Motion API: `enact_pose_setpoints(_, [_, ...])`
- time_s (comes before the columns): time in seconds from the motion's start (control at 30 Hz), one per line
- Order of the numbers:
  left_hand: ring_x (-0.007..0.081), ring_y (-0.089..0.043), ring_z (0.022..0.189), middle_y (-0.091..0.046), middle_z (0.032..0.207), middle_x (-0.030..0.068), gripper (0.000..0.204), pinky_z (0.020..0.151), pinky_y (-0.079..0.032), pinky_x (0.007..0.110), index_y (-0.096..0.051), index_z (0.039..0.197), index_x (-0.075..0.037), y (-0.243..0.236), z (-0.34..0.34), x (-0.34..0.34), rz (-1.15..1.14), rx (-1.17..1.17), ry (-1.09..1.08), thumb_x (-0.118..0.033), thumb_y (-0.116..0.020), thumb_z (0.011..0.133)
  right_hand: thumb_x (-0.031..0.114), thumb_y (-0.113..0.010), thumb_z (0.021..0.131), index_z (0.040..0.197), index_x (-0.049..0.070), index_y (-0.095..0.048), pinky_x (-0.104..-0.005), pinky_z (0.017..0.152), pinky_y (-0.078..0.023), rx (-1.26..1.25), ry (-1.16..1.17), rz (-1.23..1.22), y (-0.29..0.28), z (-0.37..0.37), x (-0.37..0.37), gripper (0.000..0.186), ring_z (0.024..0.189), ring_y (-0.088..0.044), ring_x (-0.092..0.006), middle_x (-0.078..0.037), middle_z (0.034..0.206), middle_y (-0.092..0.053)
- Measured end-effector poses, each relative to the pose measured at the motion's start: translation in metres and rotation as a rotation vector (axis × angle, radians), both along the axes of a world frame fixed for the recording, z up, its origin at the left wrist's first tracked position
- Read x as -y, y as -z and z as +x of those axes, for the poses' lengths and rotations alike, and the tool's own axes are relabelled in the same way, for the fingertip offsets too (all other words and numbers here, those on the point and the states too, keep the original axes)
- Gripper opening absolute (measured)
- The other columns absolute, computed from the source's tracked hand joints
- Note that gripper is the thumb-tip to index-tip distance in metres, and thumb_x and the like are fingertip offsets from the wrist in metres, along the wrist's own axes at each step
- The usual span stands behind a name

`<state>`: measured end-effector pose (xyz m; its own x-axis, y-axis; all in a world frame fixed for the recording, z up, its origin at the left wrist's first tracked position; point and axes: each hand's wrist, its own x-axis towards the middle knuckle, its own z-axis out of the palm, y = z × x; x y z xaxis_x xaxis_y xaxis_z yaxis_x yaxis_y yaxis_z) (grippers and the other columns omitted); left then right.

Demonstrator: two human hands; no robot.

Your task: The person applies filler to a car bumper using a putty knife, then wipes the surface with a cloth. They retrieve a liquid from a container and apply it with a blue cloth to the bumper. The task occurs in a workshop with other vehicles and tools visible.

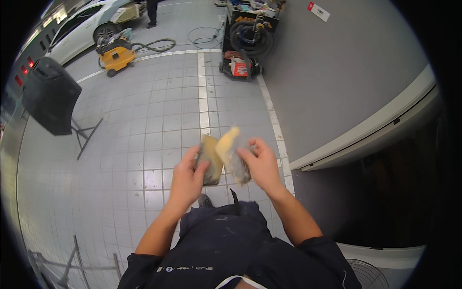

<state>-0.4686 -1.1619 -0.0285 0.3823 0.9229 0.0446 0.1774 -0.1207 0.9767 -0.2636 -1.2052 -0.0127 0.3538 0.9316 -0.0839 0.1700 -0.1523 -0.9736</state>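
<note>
My left hand (pixel 186 178) is closed on a flat tan pad (pixel 211 151) with a greyish lower part, the thumb lying across its face. In my right hand (pixel 264 166) I pinch a crumpled, see-through plastic bag (pixel 239 169). A pale yellow piece (pixel 226 143) shows at the bag's upper left, close beside the tan pad. Whether the yellow piece lies inside the bag or against it I cannot tell, as motion blurs this spot. Both hands are in front of my waist, above the tiled floor.
A grey wall (pixel 346 82) and a dark doorway (pixel 385 178) are on my right. Ahead stands a black tool cart (pixel 231 33) with a coiled hose. At left are a yellow machine (pixel 117 57), a dark panel (pixel 52 98) on a stand and a white car (pixel 77 29).
</note>
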Motion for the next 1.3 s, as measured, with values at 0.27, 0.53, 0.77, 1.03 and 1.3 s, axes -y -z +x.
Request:
enact_pose_setpoints(0.27, [0.0158, -0.049, 0.084, -0.055, 0.1, 0.0093, 0.045, 0.072, -0.043, 0.028, -0.044, 0.141, -0.006, 0.013, 0.014, -0.146, -0.791, 0.691, 0.326, -0.018, -0.049, 0.098, 0.003, -0.067, 0.09, 0.12, 0.001, -0.059, -0.0228, 0.068, -0.05, -0.265, -0.043, 0.225, 0.011, 0.045, -0.124, 0.032, 0.081, -0.064, -0.0096, -0.008, 0.097, -0.072])
enact_pose_setpoints(0.53, [0.0141, -0.04, 0.077, -0.045, 0.093, 0.0059, 0.034, 0.065, -0.038, 0.026, -0.048, 0.124, -0.004, 0.019, 0.081, -0.301, -1.168, 0.885, 0.319, -0.028, -0.036, 0.103, 0.012, -0.075, 0.082, 0.129, 0.013, -0.065, -0.0262, 0.077, -0.053, 0.458, -0.438, 0.358, 0.001, 0.095, -0.309, 0.048, 0.079, -0.068, -0.0208, -0.015, 0.106, -0.072])
enact_pose_setpoints(0.77, [0.0104, -0.045, 0.079, -0.047, 0.093, 0.0023, 0.043, 0.065, -0.04, 0.023, -0.049, 0.127, -0.008, 0.016, 0.119, -0.446, -1.123, 0.863, 0.332, -0.043, -0.035, 0.107, 0.02, -0.075, 0.081, 0.125, 0.016, -0.068, -0.0325, 0.056, -0.049, 0.588, -0.619, 0.458, -0.009, 0.146, -0.494, 0.044, 0.062, -0.062, -0.0259, -0.008, 0.076, -0.068])
enact_pose_setpoints(1.03, [0.0135, -0.061, 0.102, -0.06, 0.112, 0.0053, 0.037, 0.078, -0.051, 0.028, -0.04, 0.133, -0.001, 0.045, 0.172, -0.572, -0.145, 0.773, -0.62, -0.018, -0.053, 0.103, 0.0, -0.064, 0.089, 0.133, -0.003, -0.057, -0.0245, 0.068, -0.05, -0.269, -0.513, 0.137, 0.021, 0.143, -0.583, 0.045, 0.077, -0.062, -0.0086, -0.007, 0.095, -0.07])
enact_pose_setpoints(1.3, [0.0399, -0.065, 0.078, -0.069, 0.087, 0.0199, 0.034, 0.069, -0.052, 0.041, -0.054, 0.126, -0.012, 0.032, 0.156, -0.712, 0.166, -0.244, -0.072, -0.018, -0.062, 0.093, 0.004, -0.059, 0.092, 0.126, -0.007, -0.06, -0.0231, 0.067, -0.048, -0.173, -0.51, -0.079, 0.02, 0.195, -0.773, 0.036, 0.078, -0.059, -0.0071, -0.002, 0.093, -0.067])
